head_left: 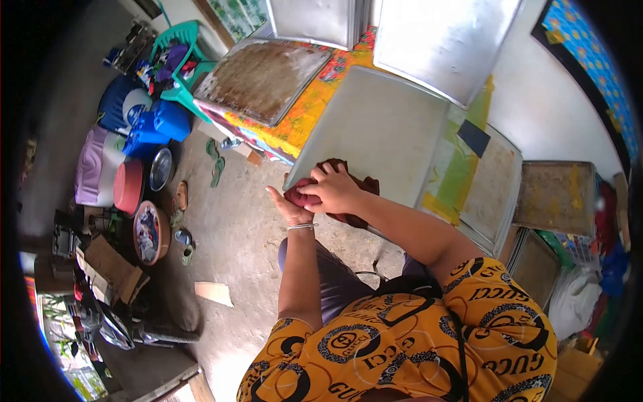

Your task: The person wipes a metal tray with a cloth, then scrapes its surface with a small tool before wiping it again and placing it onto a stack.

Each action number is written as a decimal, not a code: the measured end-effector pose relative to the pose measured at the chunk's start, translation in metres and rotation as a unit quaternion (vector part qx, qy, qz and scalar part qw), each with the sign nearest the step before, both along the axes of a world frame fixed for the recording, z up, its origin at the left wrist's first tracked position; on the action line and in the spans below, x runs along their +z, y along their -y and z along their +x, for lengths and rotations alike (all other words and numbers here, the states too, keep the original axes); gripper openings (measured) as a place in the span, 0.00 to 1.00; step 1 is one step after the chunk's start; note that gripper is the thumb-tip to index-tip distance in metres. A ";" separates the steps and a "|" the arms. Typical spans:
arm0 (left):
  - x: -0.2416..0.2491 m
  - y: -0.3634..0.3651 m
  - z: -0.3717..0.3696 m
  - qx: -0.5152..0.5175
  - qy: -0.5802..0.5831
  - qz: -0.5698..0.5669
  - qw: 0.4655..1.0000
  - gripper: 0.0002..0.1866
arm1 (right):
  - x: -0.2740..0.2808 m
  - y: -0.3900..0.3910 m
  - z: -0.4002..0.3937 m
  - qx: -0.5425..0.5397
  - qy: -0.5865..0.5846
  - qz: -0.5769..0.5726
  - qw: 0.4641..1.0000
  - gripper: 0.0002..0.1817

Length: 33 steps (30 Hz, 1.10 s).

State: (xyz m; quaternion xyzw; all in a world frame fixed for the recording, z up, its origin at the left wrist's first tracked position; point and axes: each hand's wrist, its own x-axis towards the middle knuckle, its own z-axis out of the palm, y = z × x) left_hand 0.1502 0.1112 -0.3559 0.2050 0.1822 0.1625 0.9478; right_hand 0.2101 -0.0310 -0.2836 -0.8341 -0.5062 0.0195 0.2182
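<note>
By a tray (382,120) at frame centre, the right hand (337,190) is clutching a cloth (299,194) against the left hand (292,211), whose grip isn't showing.

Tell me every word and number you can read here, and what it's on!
"GUCCI": on the yellow shirt, several times; some repeats are cut off or bent by folds.
Tiny marks in the shirt's round patterns: too small to read.
The dark red cloth: no words showing.
I can't read any numbers.
</note>
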 end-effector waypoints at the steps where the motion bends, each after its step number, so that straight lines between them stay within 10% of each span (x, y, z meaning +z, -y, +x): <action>1: -0.005 -0.004 0.000 -0.017 0.005 -0.003 1.000 0.41 | -0.001 0.012 -0.005 0.007 0.005 -0.006 1.000 0.26; 15: 0.007 0.004 0.013 0.043 -0.046 0.004 0.998 0.28 | 0.059 0.242 -0.024 0.030 -0.195 -0.205 0.959 0.30; 20: 0.027 0.053 -0.024 -0.040 -0.124 0.049 0.990 0.30 | 0.080 0.267 0.052 -0.210 -0.320 0.045 0.923 0.28; 27: 0.045 0.124 -0.072 -0.165 -0.148 0.131 0.966 0.23 | 0.030 0.244 0.210 -0.356 -0.256 0.140 0.888 0.34; 33: 0.034 0.112 -0.068 -0.175 -0.148 0.146 0.962 0.17 | -0.004 0.174 0.220 -0.443 0.029 -0.121 0.888 0.36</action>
